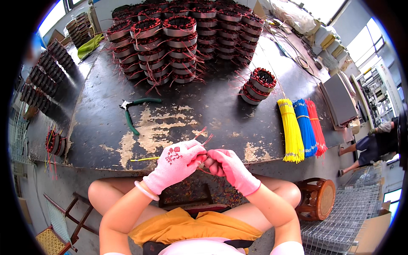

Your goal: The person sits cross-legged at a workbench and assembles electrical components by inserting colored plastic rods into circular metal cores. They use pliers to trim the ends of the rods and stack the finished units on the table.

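Observation:
My left hand (176, 162), in a pink glove with a red print on its back, is closed at the table's near edge. My right hand (232, 169), gloved in pink too, meets it with thumb and fingers pinched together. Thin wires run between the fingertips; their joined ends are hidden. A yellow wire (145, 159) sticks out leftward from under my left hand, and red wire ends (204, 134) rise just beyond it. Farther off lie green-handled cutters (131, 122), jaws toward the left. Both hands are apart from the cutters.
Tall stacks of wound stator cores (180, 32) fill the table's far side; a shorter stack (258, 87) stands right. Yellow (291, 131), blue (307, 129) and red (315, 127) wire bundles lie near the right edge. One stator (55, 143) sits left. A wooden stool (316, 199) stands below.

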Available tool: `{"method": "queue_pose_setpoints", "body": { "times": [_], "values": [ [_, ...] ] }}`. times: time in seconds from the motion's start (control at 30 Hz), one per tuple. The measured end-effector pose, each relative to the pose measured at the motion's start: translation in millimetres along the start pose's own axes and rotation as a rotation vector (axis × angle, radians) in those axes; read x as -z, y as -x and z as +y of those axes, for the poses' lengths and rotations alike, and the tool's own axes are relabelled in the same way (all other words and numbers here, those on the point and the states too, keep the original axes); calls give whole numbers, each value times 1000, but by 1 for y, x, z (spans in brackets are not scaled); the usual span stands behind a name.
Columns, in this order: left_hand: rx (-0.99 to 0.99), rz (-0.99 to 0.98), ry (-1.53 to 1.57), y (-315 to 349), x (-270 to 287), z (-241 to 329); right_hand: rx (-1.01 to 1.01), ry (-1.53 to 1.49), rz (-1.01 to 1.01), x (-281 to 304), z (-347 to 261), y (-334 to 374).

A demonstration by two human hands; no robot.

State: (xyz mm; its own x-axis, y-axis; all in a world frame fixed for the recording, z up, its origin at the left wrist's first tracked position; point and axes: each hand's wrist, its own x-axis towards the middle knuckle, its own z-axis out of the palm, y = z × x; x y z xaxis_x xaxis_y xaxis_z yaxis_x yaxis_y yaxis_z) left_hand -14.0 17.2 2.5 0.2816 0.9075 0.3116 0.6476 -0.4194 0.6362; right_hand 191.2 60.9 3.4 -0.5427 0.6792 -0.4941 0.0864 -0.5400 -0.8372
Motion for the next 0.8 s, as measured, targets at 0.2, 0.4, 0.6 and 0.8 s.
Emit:
{"method": "queue_pose_setpoints", "body": {
  "times": [0.2, 0.4, 0.6, 0.8],
  "values": [
    [40, -43, 48, -2, 5, 7, 718, 982, 488, 12, 8, 19],
    [25, 3, 5, -2, 0, 7, 1053, 1498, 520, 3, 15, 9],
    [16, -7, -16, 0, -1, 5, 1028, 1437, 563, 2, 23, 9],
    [-42, -35, -21, -2, 4, 6, 426, 630, 257, 1, 10, 6]
  ]
}}
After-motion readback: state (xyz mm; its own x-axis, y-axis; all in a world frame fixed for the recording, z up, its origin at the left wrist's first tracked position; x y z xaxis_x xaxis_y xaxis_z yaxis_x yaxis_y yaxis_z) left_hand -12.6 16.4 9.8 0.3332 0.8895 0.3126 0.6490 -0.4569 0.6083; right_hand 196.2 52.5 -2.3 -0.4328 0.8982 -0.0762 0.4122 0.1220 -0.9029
